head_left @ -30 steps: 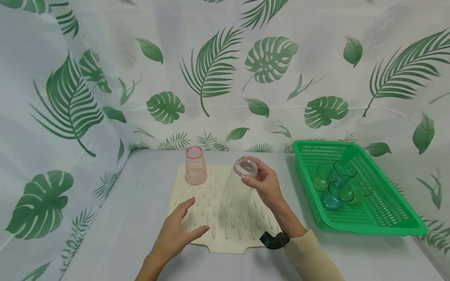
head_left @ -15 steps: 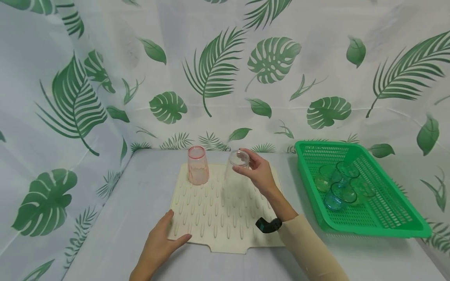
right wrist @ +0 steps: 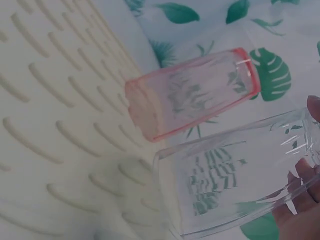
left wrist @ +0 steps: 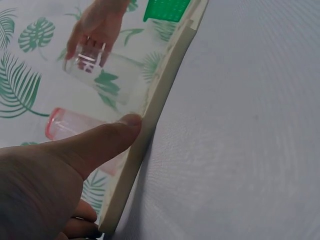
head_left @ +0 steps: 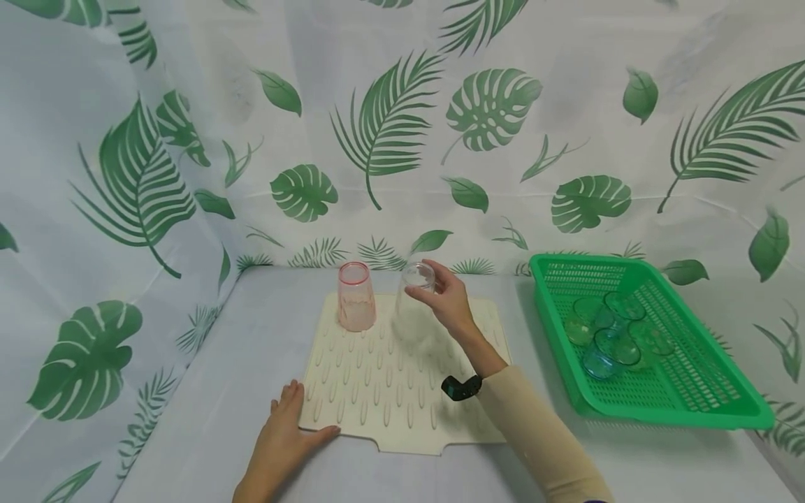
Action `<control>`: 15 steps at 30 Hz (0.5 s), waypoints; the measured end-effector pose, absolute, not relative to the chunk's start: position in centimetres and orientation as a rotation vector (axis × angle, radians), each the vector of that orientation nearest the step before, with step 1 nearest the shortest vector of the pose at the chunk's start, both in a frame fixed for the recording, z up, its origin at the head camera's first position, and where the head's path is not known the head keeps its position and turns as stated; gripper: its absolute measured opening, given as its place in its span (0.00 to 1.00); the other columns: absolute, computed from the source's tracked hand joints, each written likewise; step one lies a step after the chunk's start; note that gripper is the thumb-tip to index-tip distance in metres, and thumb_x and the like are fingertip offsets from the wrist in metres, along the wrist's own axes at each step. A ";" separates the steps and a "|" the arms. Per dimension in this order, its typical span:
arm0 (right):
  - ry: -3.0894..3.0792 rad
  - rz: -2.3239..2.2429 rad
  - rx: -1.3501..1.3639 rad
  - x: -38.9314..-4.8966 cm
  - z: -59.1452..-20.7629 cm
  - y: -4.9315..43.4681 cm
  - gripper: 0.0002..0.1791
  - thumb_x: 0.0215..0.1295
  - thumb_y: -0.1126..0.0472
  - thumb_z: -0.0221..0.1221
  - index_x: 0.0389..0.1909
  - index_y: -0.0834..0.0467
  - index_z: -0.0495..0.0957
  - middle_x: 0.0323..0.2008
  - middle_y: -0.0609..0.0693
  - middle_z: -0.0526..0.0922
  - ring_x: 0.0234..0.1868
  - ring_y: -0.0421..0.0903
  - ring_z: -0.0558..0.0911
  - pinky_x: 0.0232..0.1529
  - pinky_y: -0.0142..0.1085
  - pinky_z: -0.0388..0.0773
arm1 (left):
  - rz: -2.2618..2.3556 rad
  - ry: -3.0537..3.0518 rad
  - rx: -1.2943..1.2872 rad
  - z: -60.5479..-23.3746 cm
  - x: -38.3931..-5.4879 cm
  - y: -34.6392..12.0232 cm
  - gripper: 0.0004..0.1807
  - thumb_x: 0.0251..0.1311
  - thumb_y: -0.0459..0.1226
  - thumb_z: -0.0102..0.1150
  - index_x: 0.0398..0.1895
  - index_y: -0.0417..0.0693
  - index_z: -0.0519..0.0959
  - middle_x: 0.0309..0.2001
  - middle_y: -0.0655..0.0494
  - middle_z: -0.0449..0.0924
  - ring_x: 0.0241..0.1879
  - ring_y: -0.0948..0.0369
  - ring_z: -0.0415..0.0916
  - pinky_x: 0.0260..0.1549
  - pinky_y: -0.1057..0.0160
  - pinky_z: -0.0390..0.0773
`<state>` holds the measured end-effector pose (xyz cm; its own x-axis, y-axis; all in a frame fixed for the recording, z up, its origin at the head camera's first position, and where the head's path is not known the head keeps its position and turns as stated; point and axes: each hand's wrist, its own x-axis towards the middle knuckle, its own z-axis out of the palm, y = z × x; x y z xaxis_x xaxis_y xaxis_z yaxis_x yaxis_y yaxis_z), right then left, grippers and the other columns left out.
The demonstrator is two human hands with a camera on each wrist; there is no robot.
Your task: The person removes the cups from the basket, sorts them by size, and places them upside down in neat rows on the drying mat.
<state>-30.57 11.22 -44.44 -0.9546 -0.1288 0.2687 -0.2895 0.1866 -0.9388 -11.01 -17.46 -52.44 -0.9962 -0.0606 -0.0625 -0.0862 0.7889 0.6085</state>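
In the head view my right hand (head_left: 445, 297) grips a clear drinking glass (head_left: 411, 314) near its upper end. The glass is upright, low over the cream ridged drying mat (head_left: 377, 391); whether its lower end touches is hard to tell. A pink-tinted glass (right wrist: 190, 95) with a red ring at its top stands just left of it, apart from it in the head view. At the mat's front left corner is my left hand (head_left: 283, 436). Its thumb (left wrist: 107, 142) lies straight along the front edge, and the other fingers are at the left side, partly hidden.
To the right a green plastic basket (head_left: 553, 370) holds several tinted glasses, among them a blue glass (head_left: 600, 356). Behind and at the left hangs a white leaf-patterned sheet (head_left: 251, 230). The mat lies on a pale tabletop (head_left: 220, 363).
My right hand has carried the clear glass back and leftward, beside the pink glass. My left hand has moved down and left from above the mat to its front left corner.
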 end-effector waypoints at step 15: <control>-2.382 1.868 0.306 -31.8 -46.0 10.6 0.40 0.59 0.51 0.72 0.71 0.54 0.68 0.68 0.57 0.75 0.69 0.56 0.74 0.71 0.53 0.71 | 0.956 2.955 -0.112 -52.6 -11.1 -17.6 0.65 0.44 0.64 0.72 0.72 0.25 0.58 0.75 0.31 0.55 0.77 0.38 0.49 0.77 0.39 0.48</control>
<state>-31.80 10.65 -45.97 -0.9750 -0.0962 0.2004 -0.2176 0.2281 -0.9490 -11.06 -17.62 -52.64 -0.9968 -0.0583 -0.0547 -0.0793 0.8083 0.5834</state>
